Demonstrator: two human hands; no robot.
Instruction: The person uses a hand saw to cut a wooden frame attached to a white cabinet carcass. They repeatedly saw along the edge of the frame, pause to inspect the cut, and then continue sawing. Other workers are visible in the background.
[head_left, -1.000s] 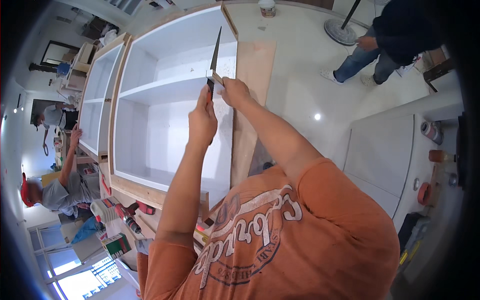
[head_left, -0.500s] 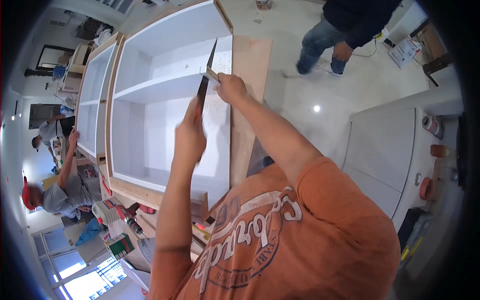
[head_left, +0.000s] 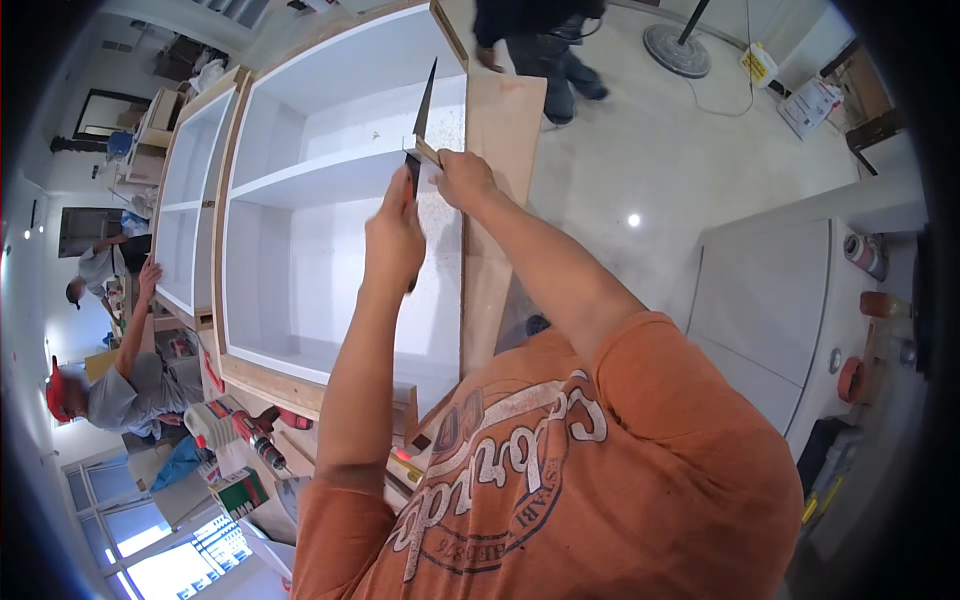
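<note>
My left hand [head_left: 396, 235] is closed around the handle of a hand saw, held low over the white cabinet [head_left: 330, 290]. The dark saw blade [head_left: 425, 105] points away from me and crosses a narrow wooden strip [head_left: 427, 153] at the end of the cabinet's inner shelf [head_left: 310, 174]. Close by on the right, my right hand [head_left: 466, 182] grips that strip at its outer end, fingers wrapped over it. Whether the strip is joined to the shelf I cannot tell. Fine sawdust is scattered on the white panel beneath the blade.
A second white cabinet [head_left: 185, 210] stands left, with a co-worker in a red cap [head_left: 62, 390] touching it. A red drill [head_left: 258, 435] lies nearer me. Beyond the plywood sheet [head_left: 510, 130] a person in dark clothes [head_left: 535, 45] stands near a round stand base [head_left: 677, 50].
My left hand has moved forward with the saw, its blade reaching farther past the strip. My right hand stays put. The person in dark clothes has moved left, uncovering the round stand base.
</note>
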